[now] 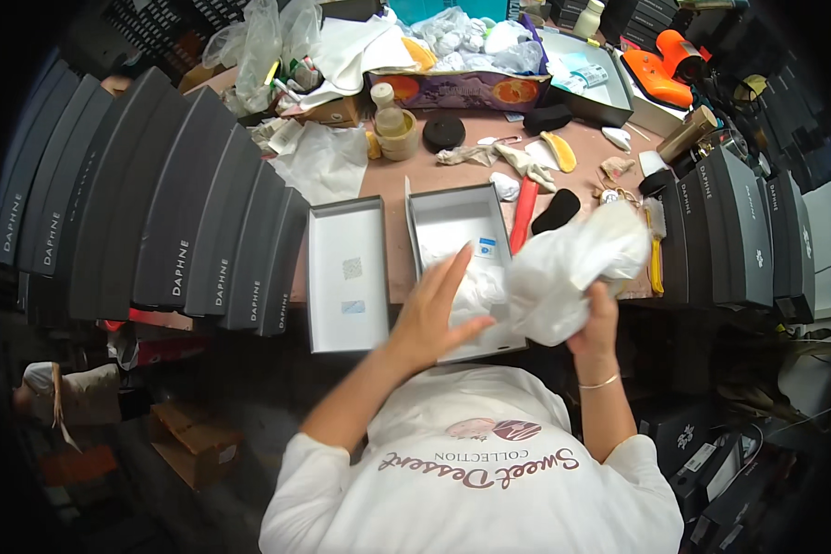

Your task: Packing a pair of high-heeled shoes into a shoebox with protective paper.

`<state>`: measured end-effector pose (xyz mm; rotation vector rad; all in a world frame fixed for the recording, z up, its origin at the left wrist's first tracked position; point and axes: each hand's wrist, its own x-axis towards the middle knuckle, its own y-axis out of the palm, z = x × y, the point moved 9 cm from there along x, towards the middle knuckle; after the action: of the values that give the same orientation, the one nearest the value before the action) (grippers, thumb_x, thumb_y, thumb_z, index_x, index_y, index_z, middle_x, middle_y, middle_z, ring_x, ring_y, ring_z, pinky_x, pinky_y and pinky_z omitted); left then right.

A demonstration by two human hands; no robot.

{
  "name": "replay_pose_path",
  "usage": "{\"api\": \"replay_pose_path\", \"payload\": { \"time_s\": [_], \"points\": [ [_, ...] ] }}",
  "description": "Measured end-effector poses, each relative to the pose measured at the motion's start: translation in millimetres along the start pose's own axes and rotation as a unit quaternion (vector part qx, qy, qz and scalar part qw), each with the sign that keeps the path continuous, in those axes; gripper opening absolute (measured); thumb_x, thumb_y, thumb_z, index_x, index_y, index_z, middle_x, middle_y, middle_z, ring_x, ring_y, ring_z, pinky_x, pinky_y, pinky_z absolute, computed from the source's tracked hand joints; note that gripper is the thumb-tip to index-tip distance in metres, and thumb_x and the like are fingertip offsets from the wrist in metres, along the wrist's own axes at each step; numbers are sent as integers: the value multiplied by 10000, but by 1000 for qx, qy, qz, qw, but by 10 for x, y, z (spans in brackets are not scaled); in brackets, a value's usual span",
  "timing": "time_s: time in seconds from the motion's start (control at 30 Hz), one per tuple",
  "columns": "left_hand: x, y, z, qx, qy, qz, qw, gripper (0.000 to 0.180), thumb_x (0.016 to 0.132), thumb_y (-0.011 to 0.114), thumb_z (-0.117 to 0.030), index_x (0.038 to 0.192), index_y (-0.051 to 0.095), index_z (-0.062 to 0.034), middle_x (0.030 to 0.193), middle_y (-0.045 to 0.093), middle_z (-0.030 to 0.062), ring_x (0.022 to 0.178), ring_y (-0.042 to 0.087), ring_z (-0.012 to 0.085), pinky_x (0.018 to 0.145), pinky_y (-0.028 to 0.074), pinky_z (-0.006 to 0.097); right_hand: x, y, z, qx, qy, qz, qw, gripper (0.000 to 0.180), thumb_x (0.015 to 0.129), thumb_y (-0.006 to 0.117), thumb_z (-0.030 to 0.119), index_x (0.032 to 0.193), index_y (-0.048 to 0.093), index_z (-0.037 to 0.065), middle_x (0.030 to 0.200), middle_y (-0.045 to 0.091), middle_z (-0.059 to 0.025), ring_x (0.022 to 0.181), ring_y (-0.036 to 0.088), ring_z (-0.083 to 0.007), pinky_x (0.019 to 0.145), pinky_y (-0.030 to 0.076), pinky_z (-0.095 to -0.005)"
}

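Note:
My right hand (596, 325) grips a white, crumpled wrapped bundle (577, 272) from its near right side. What the wrapping holds is hidden. My left hand (431, 314) holds nothing, its fingers spread over the near left part of an open shoe box (454, 210). Inside that box lie white tissue paper (480, 291) and a small blue-and-white packet (486, 246). Just left of it rests the box's grey-rimmed lid (346, 240), white inside up, with two small labels. The bundle hangs over the box's right edge.
Dark shoe boxes (180, 203) stand in a row at the left, others (720, 231) at the right. Behind are a purple carton (452, 90) of crumpled paper, a bottle in a jar (395, 134), a round black tin (443, 132), a red strip (523, 214) and an orange tool (657, 77).

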<state>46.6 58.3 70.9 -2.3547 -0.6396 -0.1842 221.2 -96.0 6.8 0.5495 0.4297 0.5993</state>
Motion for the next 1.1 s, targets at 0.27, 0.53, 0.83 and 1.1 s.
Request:
{"api": "replay_pose_path", "payload": {
  "time_s": [0.27,0.53,0.83,1.1],
  "points": [
    [799,-586,614,61,59,-167,982,370,743,619,56,1091,659,-62,1035,578,137,987,584,286,886,476,373,-170,-316,420,-77,-81,-25,993,526,882,637,158,1346,433,16,1241,570,-90,1137,568,-231,974,464,-390],
    [64,-736,1139,397,-37,167,902,508,739,715,-163,1228,583,-118,913,617,89,827,618,291,711,504,413,14,-347,117,-51,-33,3,998,557,874,647,205,1350,427,17,1245,560,-85,1123,565,-221,949,473,-373],
    [-259,24,1415,239,-35,82,967,786,733,698,-84,1437,350,-61,1069,578,125,866,625,316,723,518,403,-148,-398,160,-134,-35,-5,990,527,833,676,100,1310,470,14,1227,569,-71,1124,546,-185,982,420,-340],
    [-268,-190,1377,230,-33,56,971,317,757,622,-25,1072,587,-41,950,606,140,878,613,313,752,516,417,9,-33,197,-287,6,66,956,383,851,664,118,1197,553,-3,1088,621,-56,1001,590,-166,888,468,-328]
  ]
}}
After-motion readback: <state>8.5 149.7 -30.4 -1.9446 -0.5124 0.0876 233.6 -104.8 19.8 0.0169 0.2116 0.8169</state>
